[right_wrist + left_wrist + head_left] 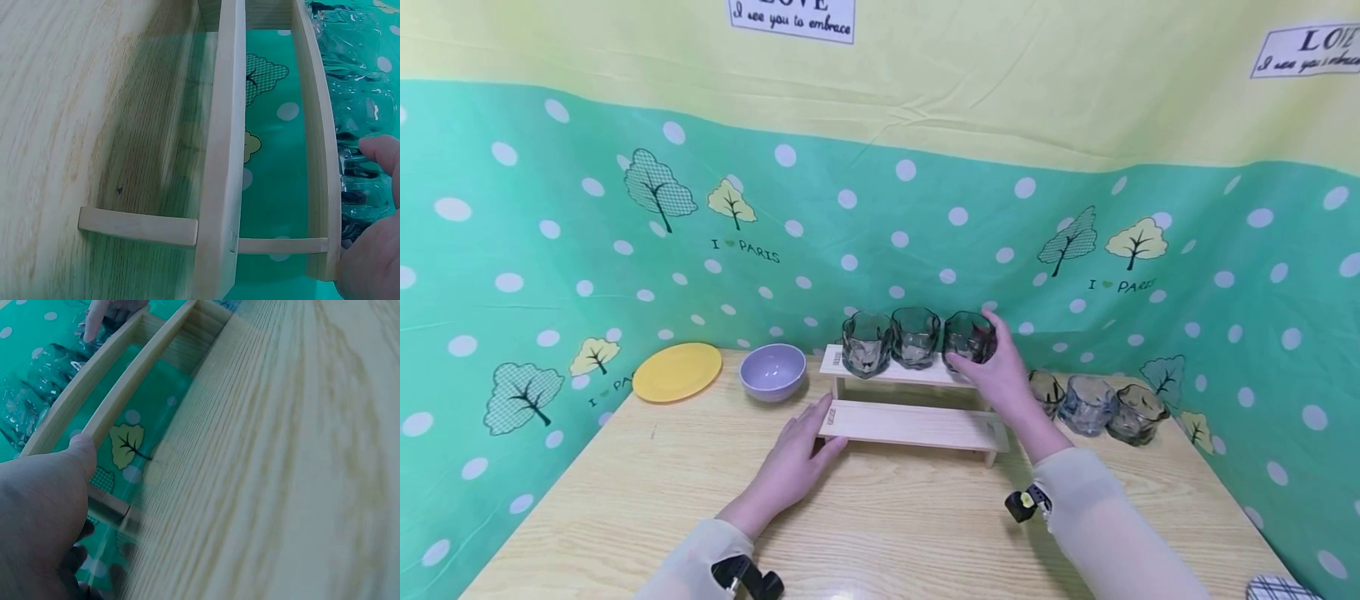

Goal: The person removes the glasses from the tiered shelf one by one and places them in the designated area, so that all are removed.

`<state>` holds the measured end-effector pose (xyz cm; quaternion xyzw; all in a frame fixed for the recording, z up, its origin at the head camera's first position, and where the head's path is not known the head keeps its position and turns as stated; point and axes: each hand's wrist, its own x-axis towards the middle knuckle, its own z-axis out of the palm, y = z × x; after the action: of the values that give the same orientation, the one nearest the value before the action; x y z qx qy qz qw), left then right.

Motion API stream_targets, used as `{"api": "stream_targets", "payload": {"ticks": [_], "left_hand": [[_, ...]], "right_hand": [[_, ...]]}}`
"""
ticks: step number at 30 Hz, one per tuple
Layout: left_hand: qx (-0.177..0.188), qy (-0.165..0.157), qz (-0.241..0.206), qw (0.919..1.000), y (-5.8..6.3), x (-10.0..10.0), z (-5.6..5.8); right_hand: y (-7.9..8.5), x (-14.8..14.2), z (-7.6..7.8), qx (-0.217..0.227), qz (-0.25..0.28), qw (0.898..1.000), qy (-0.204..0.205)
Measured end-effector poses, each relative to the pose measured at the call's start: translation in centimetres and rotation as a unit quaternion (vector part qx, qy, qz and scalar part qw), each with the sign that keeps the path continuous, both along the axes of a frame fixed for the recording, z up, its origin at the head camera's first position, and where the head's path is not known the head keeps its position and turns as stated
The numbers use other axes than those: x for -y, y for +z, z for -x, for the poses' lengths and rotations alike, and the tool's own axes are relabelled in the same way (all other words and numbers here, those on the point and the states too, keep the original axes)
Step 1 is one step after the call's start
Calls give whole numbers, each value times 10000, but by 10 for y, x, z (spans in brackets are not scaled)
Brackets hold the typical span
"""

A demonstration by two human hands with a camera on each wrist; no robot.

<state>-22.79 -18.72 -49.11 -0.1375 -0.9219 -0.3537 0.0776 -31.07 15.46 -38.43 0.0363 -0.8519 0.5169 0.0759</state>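
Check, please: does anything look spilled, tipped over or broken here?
Nothing stands out: the three glasses on the wooden rack look upright, the purple bowl sits upright, and no spill or breakage shows.

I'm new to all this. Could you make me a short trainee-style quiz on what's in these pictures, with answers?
1. Count: in the head view, how many glasses can be seen on the table to the right of the wooden rack?

2. True or false: the purple bowl stands between the yellow plate and the rack.

3. Multiple choice: what is the left hand touching?
A) the bowl
B) the left end of the rack
C) a glass

Key:
1. Three, one of them partly hidden behind the right arm.
2. True.
3. B.
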Motion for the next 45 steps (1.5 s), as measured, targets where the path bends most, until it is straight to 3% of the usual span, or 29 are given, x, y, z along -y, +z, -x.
{"api": "stream_targets", "payload": {"ticks": [10, 20, 28, 37, 45], "left_hand": [[-30, -13, -24, 10000, -1, -2, 0], [45, -39, 90, 9999, 0, -2, 4], [-3, -42, 43, 10000, 0, 0, 3], [-45, -19, 22, 10000, 0, 0, 2], [-235, 6, 35, 9997, -1, -1, 0]], "right_hand": [[1, 0, -2, -13, 66, 9998, -191], [13, -5, -11, -140, 66, 9994, -319], [17, -13, -27, -129, 13, 9996, -240], [27, -31, -49, -372, 320, 9987, -154], [27, -45, -65, -272, 276, 9990, -224]]}}
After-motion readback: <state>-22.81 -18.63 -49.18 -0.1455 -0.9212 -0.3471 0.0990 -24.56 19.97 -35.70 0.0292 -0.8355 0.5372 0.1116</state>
